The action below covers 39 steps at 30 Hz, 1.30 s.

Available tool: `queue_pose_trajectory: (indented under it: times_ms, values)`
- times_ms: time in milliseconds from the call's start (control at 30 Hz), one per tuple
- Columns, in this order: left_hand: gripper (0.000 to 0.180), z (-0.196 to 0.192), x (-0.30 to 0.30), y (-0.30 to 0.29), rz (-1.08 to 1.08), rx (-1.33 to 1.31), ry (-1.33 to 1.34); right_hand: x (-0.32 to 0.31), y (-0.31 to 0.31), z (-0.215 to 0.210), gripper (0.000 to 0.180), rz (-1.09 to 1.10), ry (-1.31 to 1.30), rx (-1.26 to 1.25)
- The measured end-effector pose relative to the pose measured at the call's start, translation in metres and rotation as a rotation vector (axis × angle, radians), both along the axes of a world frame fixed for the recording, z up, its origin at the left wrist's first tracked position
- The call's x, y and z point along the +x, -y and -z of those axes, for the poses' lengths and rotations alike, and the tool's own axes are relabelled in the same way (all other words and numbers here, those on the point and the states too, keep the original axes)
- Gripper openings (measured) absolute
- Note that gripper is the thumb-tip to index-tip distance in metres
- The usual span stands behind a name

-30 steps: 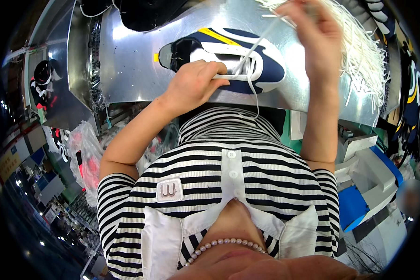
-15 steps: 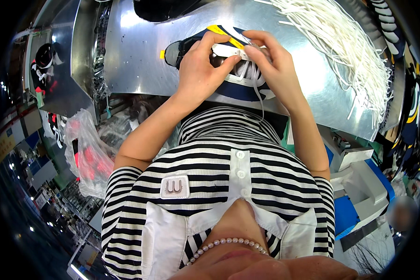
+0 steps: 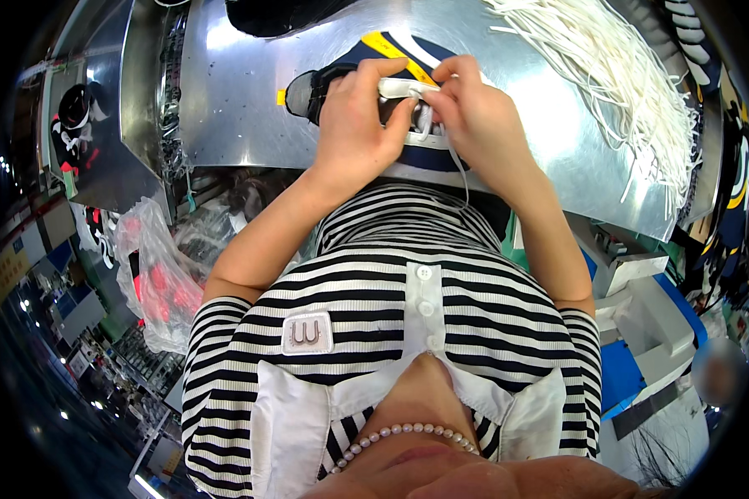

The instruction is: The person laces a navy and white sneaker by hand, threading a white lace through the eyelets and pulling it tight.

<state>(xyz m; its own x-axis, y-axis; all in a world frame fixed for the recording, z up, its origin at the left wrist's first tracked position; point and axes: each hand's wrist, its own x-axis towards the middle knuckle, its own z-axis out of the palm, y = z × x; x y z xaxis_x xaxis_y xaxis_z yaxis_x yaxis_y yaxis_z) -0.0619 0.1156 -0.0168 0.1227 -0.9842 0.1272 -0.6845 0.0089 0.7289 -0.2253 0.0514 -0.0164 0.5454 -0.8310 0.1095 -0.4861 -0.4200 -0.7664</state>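
A navy shoe upper [image 3: 431, 158] with a yellow stripe and a white stripe lies on the metal worktable, its dark toe with a yellow tab pointing left. My left hand [image 3: 354, 125] is closed on the white eyelet edge [image 3: 398, 86], thumb and fingers pinching it near the opening. Just to the right, my right hand [image 3: 483, 125] is closed too, its thumb and forefinger pinching a white shoelace [image 3: 451, 150] at the eyelets. One end of that lace hangs down over the table's near edge. My fingers hide part of the eyelet row.
A large heap of white laces [image 3: 607, 100] lies on the right of the metal worktable [image 3: 241, 100]. A black object [image 3: 287, 15] sits at the far edge. Below left hangs a clear plastic bag [image 3: 154, 274]; grey and blue bins [image 3: 641, 333] stand at right.
My right fingers have curled in closer and now pinch the lace at the eyelet edge. The upper has shifted slightly left, and my left hand keeps its hold.
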Motion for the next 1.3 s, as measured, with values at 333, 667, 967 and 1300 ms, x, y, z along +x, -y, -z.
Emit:
queue_pose_trajectory:
  times_ms: [333,667,967,1300]
  values:
    - [0.042,0.006,0.013,0.007,-0.103,0.152,-0.435,-0.041,0.005,-0.031,0.018,0.202,-0.024,0.072]
    - [0.036,-0.010,0.035,0.020,0.051,0.170,-1.048,-0.030,0.001,0.025,0.016,0.341,0.028,-0.164]
    - [0.035,-0.031,-0.002,-0.019,0.228,-0.115,0.304,-0.042,-0.042,0.015,0.019,0.186,-0.055,-0.012]
    - [0.020,-0.004,0.000,0.032,0.148,-0.217,0.231,-0.062,-0.074,0.000,0.013,-0.245,-0.047,-0.037]
